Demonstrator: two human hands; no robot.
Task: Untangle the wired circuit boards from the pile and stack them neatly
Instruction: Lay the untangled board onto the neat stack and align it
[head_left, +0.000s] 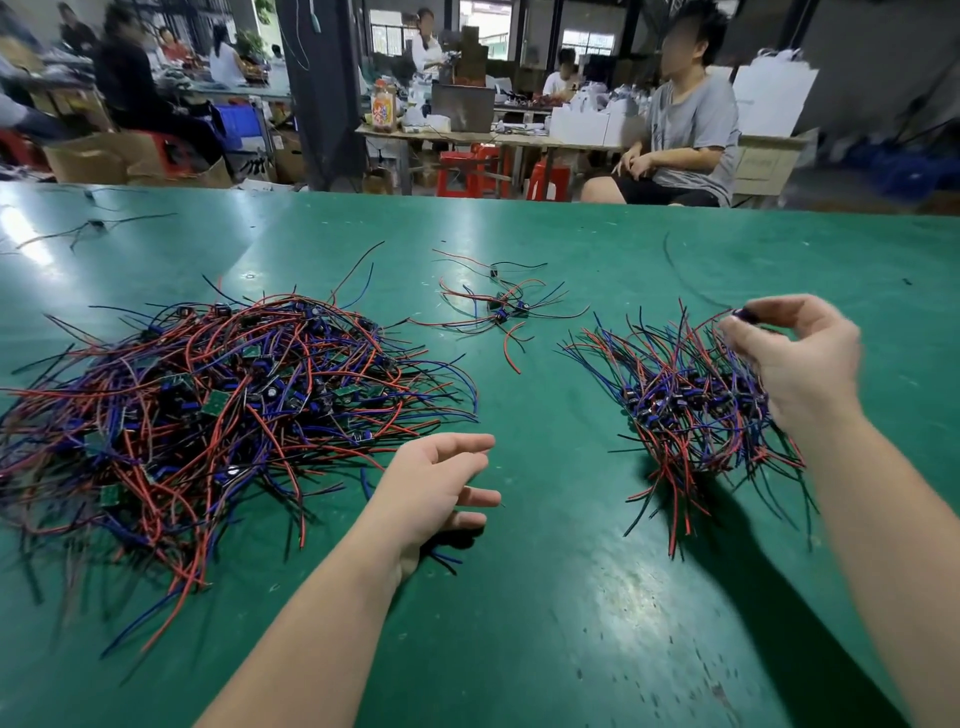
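Fingers of the right hand are pinching a board over the stack; the left hand is hovering, fingers loosely spread, beside the pile.

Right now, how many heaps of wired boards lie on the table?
3: the big tangled pile at left, a small cluster far centre, a neater stack at right. The right hand pinches one more board; stray wires far left may hide others.

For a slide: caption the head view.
Right hand pinches a board over the sorted stack; left hand open beside tangled pile.
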